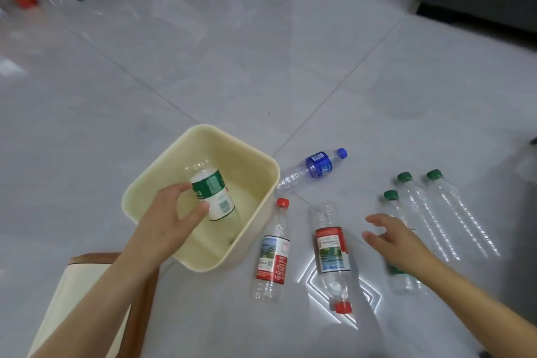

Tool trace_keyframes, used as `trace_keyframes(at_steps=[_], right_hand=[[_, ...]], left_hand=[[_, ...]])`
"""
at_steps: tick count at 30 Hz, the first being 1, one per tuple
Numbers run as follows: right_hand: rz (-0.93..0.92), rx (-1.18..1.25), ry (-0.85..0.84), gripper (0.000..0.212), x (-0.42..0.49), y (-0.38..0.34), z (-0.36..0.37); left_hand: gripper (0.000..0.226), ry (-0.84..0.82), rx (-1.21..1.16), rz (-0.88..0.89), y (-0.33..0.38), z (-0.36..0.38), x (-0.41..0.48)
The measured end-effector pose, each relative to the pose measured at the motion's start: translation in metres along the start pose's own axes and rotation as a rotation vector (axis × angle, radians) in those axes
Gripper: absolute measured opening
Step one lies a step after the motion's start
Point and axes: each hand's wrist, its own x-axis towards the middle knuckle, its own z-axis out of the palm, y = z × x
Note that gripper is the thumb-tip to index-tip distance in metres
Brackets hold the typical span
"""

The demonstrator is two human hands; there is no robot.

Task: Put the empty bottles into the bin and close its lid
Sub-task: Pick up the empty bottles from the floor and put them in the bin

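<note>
Empty bottles lie scattered on a grey tiled floor [261, 67] as a person, seen from a head-worn camera, clears them into a cream bin [162, 177] with its lid off. The left hand [171, 215] pinches a green-labelled bottle [213, 197] between thumb and fingers, holding it over the open bin, apparently so that it drops inside once released. The right hand [398, 241] hangs spread and empty above the floor, reaching toward the bottles at its 12 and 3 o'clock, likely lining up the next pick. Two red-capped bottles [273, 253] [332, 253] lie flat at the right hand's 9 o'clock, between it and the bin; a blue-capped bottle [315, 167] rests just beside the bin's far corner. Three green-capped bottles [436, 212] lie side by side, one passing under the right wrist. A cream and brown panel [75, 299], possibly the lid, sits at the bin's 7 o'clock.
</note>
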Motion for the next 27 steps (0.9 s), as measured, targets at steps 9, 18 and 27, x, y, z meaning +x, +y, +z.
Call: trace_keyframes(at_steps=[9, 18, 27], right_hand=[[0.113, -0.25, -0.219, 0.054, 0.005, 0.031, 0.034], [0.124, -0.234, -0.267, 0.083, 0.027, 0.02, 0.074], [0.4, 0.6, -0.134, 0.035, 0.019, -0.011, 0.061]], left_hand=[[0.06, -0.186, 0.324, 0.361, -0.014, 0.031, -0.043], [0.062, -0.048, 0.743, 0.648, -0.013, 0.067, -0.042], [0.085, -0.231, 0.544, 0.473, 0.003, 0.05, -0.042]])
